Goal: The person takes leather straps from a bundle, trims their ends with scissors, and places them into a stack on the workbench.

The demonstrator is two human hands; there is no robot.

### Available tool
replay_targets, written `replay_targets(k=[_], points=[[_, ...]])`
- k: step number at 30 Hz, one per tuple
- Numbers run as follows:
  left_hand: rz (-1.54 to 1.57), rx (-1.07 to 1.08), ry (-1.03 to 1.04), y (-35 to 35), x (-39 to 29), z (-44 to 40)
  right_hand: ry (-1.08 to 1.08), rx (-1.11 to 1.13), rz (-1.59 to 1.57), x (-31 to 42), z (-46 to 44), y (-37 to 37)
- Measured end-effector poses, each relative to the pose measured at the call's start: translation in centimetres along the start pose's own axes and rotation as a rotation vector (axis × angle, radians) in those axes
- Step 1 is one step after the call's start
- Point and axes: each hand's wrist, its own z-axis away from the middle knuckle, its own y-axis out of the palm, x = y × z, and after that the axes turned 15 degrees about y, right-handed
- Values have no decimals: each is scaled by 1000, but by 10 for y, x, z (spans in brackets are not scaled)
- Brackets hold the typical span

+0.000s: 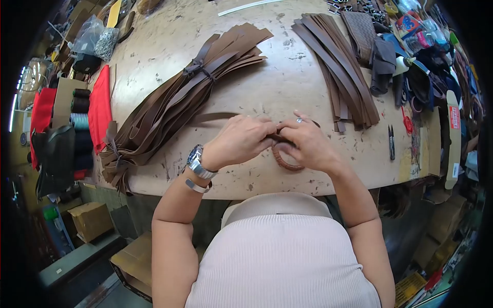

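Note:
Both hands meet over the table, their fingertips closed together on a brown leather strip [215,117]. Its flat end trails leftward from behind my left hand [241,137], which wears a watch and a cuff on the wrist. My right hand [308,142], with a ring on one finger, pinches the strip just to the right. Below the right fingers is a reddish-brown braided leather loop [287,165], partly covered by that hand; whether it is joined to the strip I cannot tell. The exact spot between the fingertips is hidden.
A tied bundle of brown leather strips [169,102] lies to the left, a second stack of strips [339,66] to the right. Black-handled snips [392,142] lie near the right edge. Red cloth [101,108] and thread spools [80,105] stand at far left.

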Motion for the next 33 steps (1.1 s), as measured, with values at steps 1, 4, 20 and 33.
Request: replay_targets(k=[1, 4, 20, 33], points=[[-18, -3, -20, -4, -1, 0, 64, 45, -69, -4, -2, -1], [-71, -27, -35, -6, 4, 5, 170, 89, -22, -13, -1, -8], [-142, -186, -67, 19, 5, 5, 100, -7, -107, 0, -7, 15], [578, -454, -477, 2, 55, 77, 224, -75, -257, -9, 4, 0]])
